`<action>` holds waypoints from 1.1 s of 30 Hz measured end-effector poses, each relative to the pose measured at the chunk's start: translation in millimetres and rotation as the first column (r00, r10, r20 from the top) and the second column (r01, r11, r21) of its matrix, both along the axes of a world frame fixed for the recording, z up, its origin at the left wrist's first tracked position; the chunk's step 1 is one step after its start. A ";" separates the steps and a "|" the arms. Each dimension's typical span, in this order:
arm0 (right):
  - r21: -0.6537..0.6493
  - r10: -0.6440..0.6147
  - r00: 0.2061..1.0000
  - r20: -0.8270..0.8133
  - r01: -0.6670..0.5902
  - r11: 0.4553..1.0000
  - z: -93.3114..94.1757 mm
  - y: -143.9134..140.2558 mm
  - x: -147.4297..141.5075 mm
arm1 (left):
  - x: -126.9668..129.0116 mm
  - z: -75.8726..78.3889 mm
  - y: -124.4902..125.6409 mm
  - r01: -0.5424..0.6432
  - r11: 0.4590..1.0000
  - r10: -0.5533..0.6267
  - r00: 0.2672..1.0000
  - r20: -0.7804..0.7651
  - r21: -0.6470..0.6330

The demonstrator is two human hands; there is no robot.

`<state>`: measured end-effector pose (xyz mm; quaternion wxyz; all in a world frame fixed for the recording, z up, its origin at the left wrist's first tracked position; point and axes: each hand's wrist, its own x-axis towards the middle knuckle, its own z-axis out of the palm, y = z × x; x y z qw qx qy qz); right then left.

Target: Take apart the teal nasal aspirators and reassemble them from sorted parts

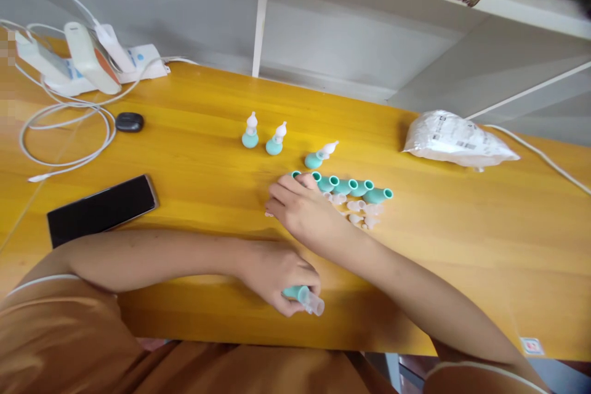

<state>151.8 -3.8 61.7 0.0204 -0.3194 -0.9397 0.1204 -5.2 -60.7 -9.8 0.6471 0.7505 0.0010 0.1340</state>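
Teal bulb (295, 293) with clear tip — clasped in left hand (277, 274); right hand (302, 209) half-curled on teal bulbs (351, 186).

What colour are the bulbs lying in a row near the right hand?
Teal bulbs, clearest in the head view.

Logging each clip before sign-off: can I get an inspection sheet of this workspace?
Surface: yellow wooden table.
Job's things: row of teal bulbs lying down, clear tips beside them; three assembled bulbs behind.
Clutter: black phone, small black case, white plastic bag.
Grippers: left hand holds a teal bulb with clear tip; right hand reaches into the row.
Cables: white cable, coiled.
Surroundings: white shelving.
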 end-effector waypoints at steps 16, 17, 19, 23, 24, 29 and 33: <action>-0.327 -0.196 0.937 -0.290 0.095 0.940 61.7 -83.7 83.6 | 8.7 24.5 10.8 -0.190 0.385 0.160 0.978 -0.137 -0.903; -0.294 -0.153 0.949 -0.276 0.068 0.953 63.0 -82.6 82.3 | 9.3 23.6 9.6 -0.200 0.381 0.161 0.976 -0.148 -0.903; -0.232 -0.089 0.961 -0.261 0.027 0.972 65.1 -80.2 81.1 | 10.9 22.7 8.1 -0.216 0.381 0.157 0.973 -0.168 -0.899; -0.179 -0.049 0.967 -0.248 0.004 0.984 62.7 -80.0 87.7 | 11.1 25.2 8.7 -0.234 0.382 0.166 0.969 -0.183 -0.894; -0.171 -0.071 0.966 -0.248 0.029 0.985 60.4 -79.2 90.8 | 10.0 26.1 9.3 -0.223 0.394 0.151 0.973 -0.177 -0.891; -0.090 -0.302 0.896 -0.325 0.288 0.953 40.6 -53.5 91.6 | 2.7 25.9 9.0 -0.072 0.678 -0.061 0.986 -0.154 -0.731; -0.156 -0.235 0.892 -0.385 0.188 0.970 17.5 -23.8 61.8 | 1.4 18.8 7.1 -0.009 0.915 -0.061 0.985 -0.161 -0.403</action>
